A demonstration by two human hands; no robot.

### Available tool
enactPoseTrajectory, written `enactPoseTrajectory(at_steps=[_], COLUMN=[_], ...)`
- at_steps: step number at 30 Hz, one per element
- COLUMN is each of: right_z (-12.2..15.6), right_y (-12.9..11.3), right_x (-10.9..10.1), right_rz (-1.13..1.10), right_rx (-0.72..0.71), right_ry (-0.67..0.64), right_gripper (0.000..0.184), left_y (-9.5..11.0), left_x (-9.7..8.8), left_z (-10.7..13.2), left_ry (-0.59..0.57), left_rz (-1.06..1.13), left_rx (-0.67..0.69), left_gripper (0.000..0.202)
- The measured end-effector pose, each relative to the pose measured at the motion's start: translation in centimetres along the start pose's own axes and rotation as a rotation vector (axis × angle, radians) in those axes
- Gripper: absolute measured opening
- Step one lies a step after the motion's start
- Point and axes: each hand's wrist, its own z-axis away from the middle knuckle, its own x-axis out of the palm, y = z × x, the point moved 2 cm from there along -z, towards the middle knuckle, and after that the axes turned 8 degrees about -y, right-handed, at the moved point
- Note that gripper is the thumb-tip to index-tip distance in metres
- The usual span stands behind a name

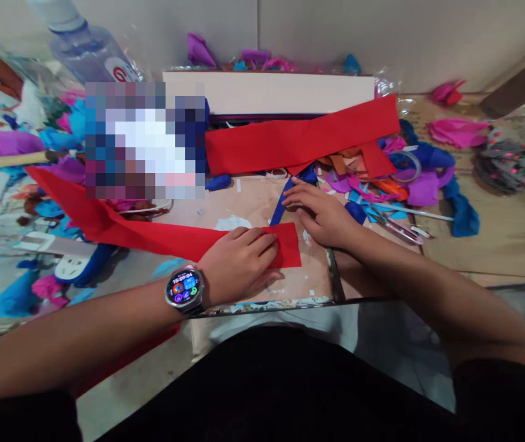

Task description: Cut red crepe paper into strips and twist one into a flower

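Head view: a pixelated block (145,141) hides the upper left; centre-frame, the left hand (240,261) covers the lower red strip (161,238), any pinch unclear; the right hand (320,215), fingers loosely spread, meets a blue strip (278,212). Scraps litter the worktop (306,285) below a grey wall (336,37).

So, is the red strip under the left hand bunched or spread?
Spread: the strip lies lengthwise, its right end flat beyond the left hand, its left part bent.

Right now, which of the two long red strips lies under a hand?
The nearer red strip, with the left hand resting near its right end. The farther red strip, by the pale board, has neither hand on it.
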Motion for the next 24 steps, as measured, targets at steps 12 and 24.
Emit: enactPoseTrajectory(at_steps=[12, 24], right_z=[-0.2, 0.2], right_y=[0.7, 3.5], right_x=[0.4, -3.3], right_rz=[0.219, 0.438], right_rx=[-0.012, 0.245], right_ry=[-0.127, 0.105], right_gripper=[0.046, 0.039], left_y=[0.6, 0.4], left_x=[0.3, 0.4], left_z=[0.0, 0.3], left_ry=[0.022, 0.04], left_rz=[0.076, 0.075], left_rx=[0.135, 0.169], left_gripper=[0.039, 0.037])
